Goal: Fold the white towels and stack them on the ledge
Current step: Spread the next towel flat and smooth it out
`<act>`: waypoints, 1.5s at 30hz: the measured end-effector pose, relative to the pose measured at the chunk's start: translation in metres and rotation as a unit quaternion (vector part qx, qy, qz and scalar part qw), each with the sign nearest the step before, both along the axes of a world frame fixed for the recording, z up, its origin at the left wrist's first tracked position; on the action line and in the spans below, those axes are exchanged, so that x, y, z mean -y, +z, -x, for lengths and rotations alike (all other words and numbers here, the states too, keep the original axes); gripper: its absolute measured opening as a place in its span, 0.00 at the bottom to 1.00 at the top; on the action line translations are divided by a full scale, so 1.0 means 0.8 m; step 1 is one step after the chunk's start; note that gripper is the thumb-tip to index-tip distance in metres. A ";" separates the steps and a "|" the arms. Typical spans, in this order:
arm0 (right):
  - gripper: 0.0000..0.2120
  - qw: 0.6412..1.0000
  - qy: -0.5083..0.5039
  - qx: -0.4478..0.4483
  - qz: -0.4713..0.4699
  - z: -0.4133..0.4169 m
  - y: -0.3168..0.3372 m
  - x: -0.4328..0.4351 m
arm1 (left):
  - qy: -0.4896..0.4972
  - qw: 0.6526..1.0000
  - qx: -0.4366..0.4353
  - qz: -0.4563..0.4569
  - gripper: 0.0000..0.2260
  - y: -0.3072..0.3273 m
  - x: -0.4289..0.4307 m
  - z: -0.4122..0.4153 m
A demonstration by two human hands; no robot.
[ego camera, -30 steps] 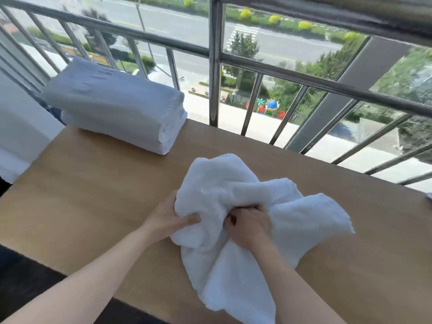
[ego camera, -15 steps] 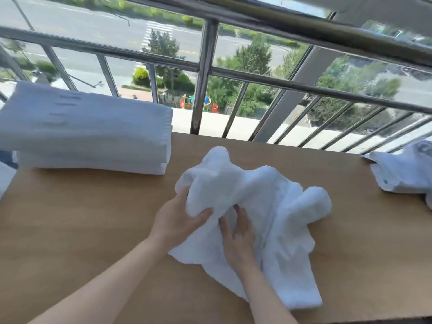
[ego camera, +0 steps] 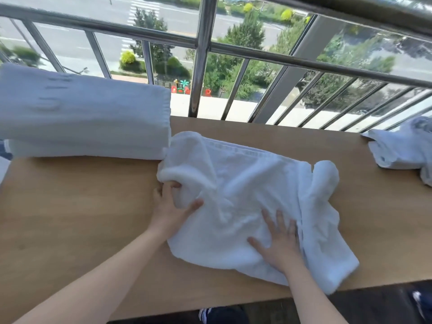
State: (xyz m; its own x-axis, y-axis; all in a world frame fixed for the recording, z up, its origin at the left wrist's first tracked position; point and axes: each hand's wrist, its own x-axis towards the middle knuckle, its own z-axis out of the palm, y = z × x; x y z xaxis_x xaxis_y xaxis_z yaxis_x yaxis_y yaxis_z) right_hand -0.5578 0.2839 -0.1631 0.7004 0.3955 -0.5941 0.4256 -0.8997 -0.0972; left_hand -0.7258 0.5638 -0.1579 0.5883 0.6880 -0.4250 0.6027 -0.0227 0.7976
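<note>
a rumpled white towel (ego camera: 247, 197) lies spread on the wooden ledge (ego camera: 77, 218), its left edge touching the stack of folded towels (ego camera: 84, 113). the left hand (ego camera: 170, 206) pinches a bunched fold between thumb and curled fingers, while the right hand (ego camera: 278, 244) presses flat with fingers spread. another crumpled towel (ego camera: 402, 146) sits far right by the metal railing (ego camera: 203, 54).

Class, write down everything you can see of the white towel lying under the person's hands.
The white towel is soft terry cloth with a woven hem band along its far edge. It lies half spread and rumpled on the wooden ledge, its right side bunched in folds. The left hand grips its left edge; the right hand presses flat on its near part. Its far left corner touches the folded stack.
</note>
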 end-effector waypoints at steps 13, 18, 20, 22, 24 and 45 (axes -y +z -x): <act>0.35 0.993 0.063 0.015 -0.097 0.001 -0.016 -0.085 | 0.074 0.997 -0.005 0.023 0.42 -0.013 0.048 -0.052; 0.38 0.993 0.083 0.051 -0.068 -0.042 -0.032 -0.038 | 0.057 0.997 -0.024 0.042 0.46 -0.014 0.069 -0.081; 0.40 0.993 0.092 0.047 -0.051 -0.069 -0.033 -0.017 | 0.053 0.998 -0.020 0.034 0.47 -0.015 0.093 -0.101; 0.42 0.994 0.094 0.044 -0.038 -0.104 -0.032 0.010 | 0.033 0.999 -0.023 0.010 0.46 -0.018 0.120 -0.125; 0.41 0.993 0.103 0.044 -0.031 -0.142 -0.030 0.040 | 0.000 1.000 -0.020 -0.011 0.45 -0.021 0.141 -0.148; 0.32 0.967 0.112 0.099 -0.204 -0.052 -0.053 -0.061 | 0.135 0.930 0.013 0.340 0.41 -0.010 0.079 -0.140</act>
State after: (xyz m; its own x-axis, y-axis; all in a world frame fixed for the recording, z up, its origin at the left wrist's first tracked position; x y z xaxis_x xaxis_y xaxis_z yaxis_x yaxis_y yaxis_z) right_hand -0.5159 0.3325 -0.2051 0.6538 0.7242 -0.2193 0.6522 -0.6863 -0.3220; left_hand -0.6141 0.5005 -0.1662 0.4492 0.3896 -0.8040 0.4927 0.6427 0.5867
